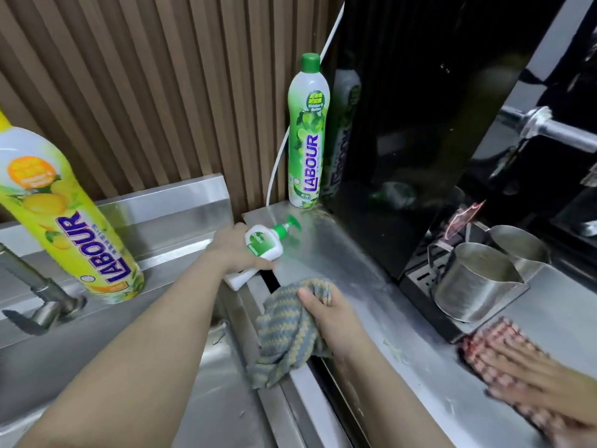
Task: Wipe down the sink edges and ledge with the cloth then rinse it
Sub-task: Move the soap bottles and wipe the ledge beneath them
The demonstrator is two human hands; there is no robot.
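My right hand [329, 313] grips a crumpled grey-and-yellow striped cloth [287, 334] and presses it on the steel counter at the sink's right edge [277, 405]. The cloth hangs partly over that edge. My left hand [237, 250] holds a small white soap pump bottle with a green pump [266, 245], tilted and lifted off the ledge near the back corner. The sink ledge [174, 227] runs along the back, to the left.
A yellow detergent bottle [64, 221] stands on the ledge beside the tap [35, 286]. A green detergent bottle [307, 134] stands in the corner. A black machine [403, 140] and two steel jugs [475, 282] stand at the right. Another person's hand [542, 379] presses a red checked cloth [494, 350].
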